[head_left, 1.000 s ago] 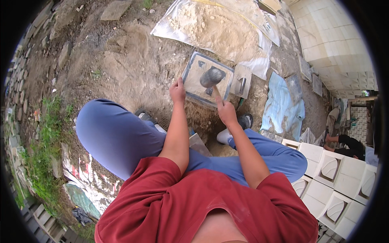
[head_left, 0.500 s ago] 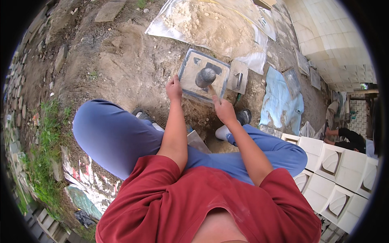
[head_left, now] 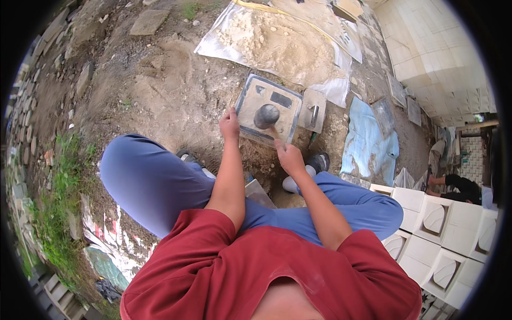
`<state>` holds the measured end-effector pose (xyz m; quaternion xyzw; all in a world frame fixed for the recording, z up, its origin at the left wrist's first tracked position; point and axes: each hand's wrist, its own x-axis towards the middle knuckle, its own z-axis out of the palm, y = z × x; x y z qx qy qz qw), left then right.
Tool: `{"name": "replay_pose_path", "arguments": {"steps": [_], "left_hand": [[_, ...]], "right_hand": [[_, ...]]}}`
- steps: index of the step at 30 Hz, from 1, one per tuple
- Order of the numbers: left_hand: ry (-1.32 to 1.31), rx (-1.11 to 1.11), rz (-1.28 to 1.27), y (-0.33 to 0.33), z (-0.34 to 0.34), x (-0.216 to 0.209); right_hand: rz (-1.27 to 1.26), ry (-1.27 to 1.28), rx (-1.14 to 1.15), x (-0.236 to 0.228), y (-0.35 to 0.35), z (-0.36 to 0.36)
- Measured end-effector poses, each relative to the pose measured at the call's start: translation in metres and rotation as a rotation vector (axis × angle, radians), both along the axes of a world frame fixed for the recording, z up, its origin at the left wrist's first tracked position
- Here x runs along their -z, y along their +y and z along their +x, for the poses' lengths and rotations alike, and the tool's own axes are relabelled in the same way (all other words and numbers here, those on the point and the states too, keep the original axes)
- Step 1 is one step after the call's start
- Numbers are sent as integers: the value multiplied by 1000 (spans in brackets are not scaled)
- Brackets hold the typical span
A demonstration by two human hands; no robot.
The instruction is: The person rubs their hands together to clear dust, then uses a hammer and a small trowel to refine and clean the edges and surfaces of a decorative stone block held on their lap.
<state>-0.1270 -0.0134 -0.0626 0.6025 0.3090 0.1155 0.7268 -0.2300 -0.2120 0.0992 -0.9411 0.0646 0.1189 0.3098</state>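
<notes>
A square dark-rimmed mould [head_left: 294, 128] lies on the dirt in front of my feet. Pale powder covers most of its inside, and dark patches show through. My left hand [head_left: 229, 126] is closed on the mould's left edge. In my right hand [head_left: 290, 158] is the wooden handle of a rubber mallet [head_left: 266, 116], gripped near its lower end. Its dark, dusty round head is over the mould's middle; I cannot tell if it touches the powder. To the mould's right lies a plastering trowel [head_left: 308, 118] with its handle facing up.
Beyond the mould, a white sheet [head_left: 213, 47] bears a heap of pale sand [head_left: 277, 45]. A light blue cloth [head_left: 362, 141] lies to the right. White moulded blocks [head_left: 421, 234] are stacked near my right knee. Another person's legs [head_left: 461, 186] show at far right.
The mallet head has shifted slightly left and down, with my right hand drawn a little closer to me. A dark patch behind the head shows more fully. My left hand stays at the edge.
</notes>
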Motion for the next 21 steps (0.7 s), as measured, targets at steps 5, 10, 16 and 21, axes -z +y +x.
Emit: {"name": "replay_pose_path", "arguments": {"steps": [5, 10, 16, 21], "left_hand": [[-82, 25, -52, -14, 6, -6], [-30, -44, 26, -14, 7, -5], [82, -81, 104, -6, 6, -13], [257, -36, 266, -22, 12, -54]], "right_hand": [[-36, -60, 75, 14, -1, -3], [-34, 107, 70, 13, 3, -1], [-29, 7, 77, -18, 17, 35], [-85, -110, 140, -2, 11, 50]]}}
